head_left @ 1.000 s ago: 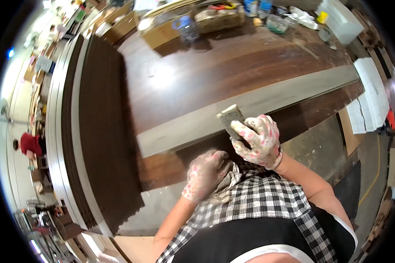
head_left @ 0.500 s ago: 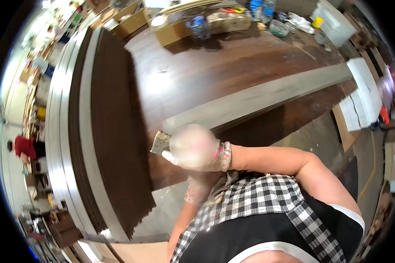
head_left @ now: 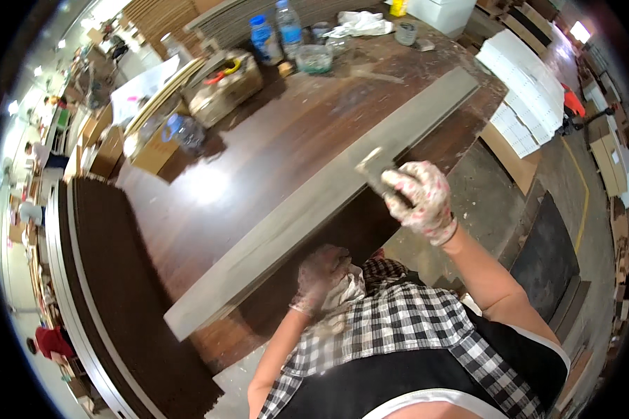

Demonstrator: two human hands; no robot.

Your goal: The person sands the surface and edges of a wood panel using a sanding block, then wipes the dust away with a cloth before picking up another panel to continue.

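Observation:
A long grey board (head_left: 286,202) lies slantwise across the brown table, from near left to far right. My right hand (head_left: 426,202), in a white glove with pink dots, is closed around a small flat greyish block (head_left: 374,172). The block's pale end is over the board's near edge; whether it touches cannot be told. My left hand (head_left: 320,274), in a similar glove, is low in front of the checked apron (head_left: 398,314). It is closed on a crumpled whitish rag (head_left: 346,290); blur partly hides its fingers.
A tall stack of dark boards (head_left: 126,279) stands at left. Along the far side are a blue-handled jug (head_left: 185,131), a carton with yellow-handled scissors (head_left: 223,87), bottles (head_left: 288,28) and a glass container (head_left: 314,59). White stacked sheets (head_left: 521,91) stand at right.
My right hand has moved from the board's near left end towards its far right, carrying the block. The left hand shows more clearly beside the rag. The whole view has turned and shifted.

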